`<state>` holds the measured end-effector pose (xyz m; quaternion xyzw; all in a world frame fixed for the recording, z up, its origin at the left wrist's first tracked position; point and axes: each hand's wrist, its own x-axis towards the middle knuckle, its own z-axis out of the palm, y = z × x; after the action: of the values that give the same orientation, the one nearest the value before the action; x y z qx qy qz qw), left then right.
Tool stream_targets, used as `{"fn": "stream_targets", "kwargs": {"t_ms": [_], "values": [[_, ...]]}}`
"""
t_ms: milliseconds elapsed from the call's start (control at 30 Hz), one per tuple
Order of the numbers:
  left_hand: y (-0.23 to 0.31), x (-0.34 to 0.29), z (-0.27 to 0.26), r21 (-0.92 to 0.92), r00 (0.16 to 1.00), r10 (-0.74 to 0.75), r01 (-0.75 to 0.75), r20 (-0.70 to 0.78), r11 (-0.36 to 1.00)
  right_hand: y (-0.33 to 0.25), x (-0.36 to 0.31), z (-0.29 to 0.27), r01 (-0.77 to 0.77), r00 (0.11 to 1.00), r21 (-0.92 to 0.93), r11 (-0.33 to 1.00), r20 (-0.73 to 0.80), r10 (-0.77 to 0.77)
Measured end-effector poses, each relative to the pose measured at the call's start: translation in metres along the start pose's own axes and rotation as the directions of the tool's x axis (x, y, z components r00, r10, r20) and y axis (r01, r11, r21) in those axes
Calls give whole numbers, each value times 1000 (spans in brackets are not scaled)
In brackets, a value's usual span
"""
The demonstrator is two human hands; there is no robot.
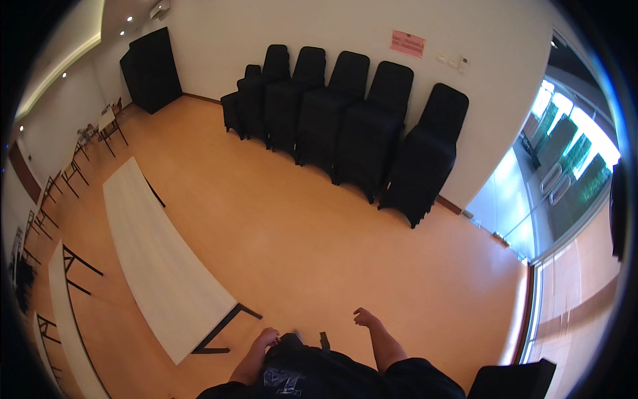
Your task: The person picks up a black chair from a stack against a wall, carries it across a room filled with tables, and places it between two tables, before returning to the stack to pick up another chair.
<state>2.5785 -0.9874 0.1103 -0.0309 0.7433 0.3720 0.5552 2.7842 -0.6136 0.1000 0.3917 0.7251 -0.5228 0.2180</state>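
- Left hand [269, 337]: hanging low at the near edge, just beside the dark shirt [325, 376]; fingers bending inward, too small to tell how tightly or whether they are gripping anything.
- Right hand [362, 317]: reaching forward over the orange-brown floor [299, 226], well apart from the left; fingers half curling, loosely parted, holding nothing that shows.
- Long table [159, 253]: standing left of both hands, nearest the left one; its pale top is running from near to far, its dark legs [216, 328] showing at the near end.
- Second pale table [65, 319]: standing farther left, lying roughly alongside the first.
- Black-covered chairs [325, 120]: standing in a row of stacks on the far side, lining the pale wall [232, 26].
- Tall black-draped object [153, 73]: standing at the far left corner.
- Pink sign [407, 44]: hanging on the wall above the chairs.
- Glass door [515, 193]: standing at right, letting bright daylight in.
- Black object [512, 380]: sitting at near right, partly cut off.
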Motion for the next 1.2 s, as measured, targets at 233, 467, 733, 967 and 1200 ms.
{"fn": "stream_targets", "kwargs": {"t_ms": [233,467,733,967,1200], "values": [[145,104,-1,331,943,90,-200,320,922,-28,93,-18,-131,985,-18,991,114,132],[262,220,-163,192,998,-29,41,-63,981,-93,103,-27,-65,978,-190,980,184,101],[321,261,-268,19,986,-140,143,-95,990,-214,245,-73,178,982,-504,845,150,-117],[343,275,-283,-11,964,-258,258,-61,966,-326,403,-118,298,912,-409,863,390,-130],[419,319,-341,-32,959,-264,262,-105,964,-482,545,-207,43,925,-179,983,379,28]]}}
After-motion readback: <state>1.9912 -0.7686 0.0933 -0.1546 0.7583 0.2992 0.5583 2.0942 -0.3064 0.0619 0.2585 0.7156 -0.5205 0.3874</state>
